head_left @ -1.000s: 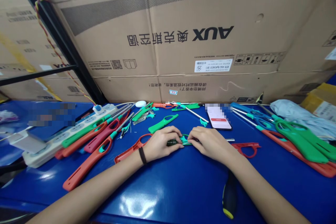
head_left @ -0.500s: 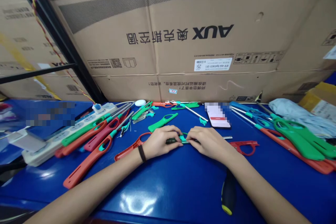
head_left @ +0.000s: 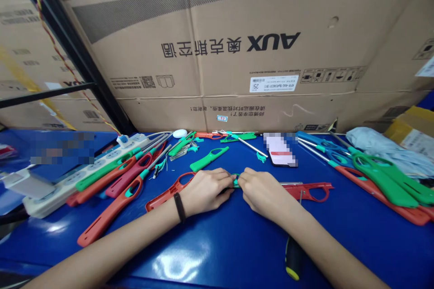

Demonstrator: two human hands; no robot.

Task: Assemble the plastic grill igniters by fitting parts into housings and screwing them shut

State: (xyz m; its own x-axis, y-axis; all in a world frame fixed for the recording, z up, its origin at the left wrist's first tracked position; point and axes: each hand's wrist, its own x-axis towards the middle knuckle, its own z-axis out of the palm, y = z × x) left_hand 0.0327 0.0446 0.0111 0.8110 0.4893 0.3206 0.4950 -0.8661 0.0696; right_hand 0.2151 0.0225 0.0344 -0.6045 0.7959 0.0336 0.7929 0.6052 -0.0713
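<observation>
Near the middle of the table, my left hand (head_left: 207,191) and my right hand (head_left: 260,191) are closed around the inner part of a gas lighter. Its teal trigger (head_left: 235,181) shows in the narrow gap between my fingertips. A metal tube runs out from behind my right hand; the rest of the part is hidden by my fingers. One open red lighter shell (head_left: 162,199) lies by my left hand, partly behind it. Another red shell half (head_left: 317,191) is just right of my right hand. A screwdriver (head_left: 293,259) with a black and yellow handle lies beneath my right forearm.
Several long lighters (head_left: 110,212) lie at the left beside a white power strip (head_left: 73,184). More lighters (head_left: 389,180) are at the right. A green shell half (head_left: 209,159), a phone (head_left: 282,153) and small parts sit behind my hands, before a large carton (head_left: 217,18).
My hands have turned and closed in around the lighter part, so less of it shows. The dark piece seen in my left fingers is now hidden. The view has shifted slightly.
</observation>
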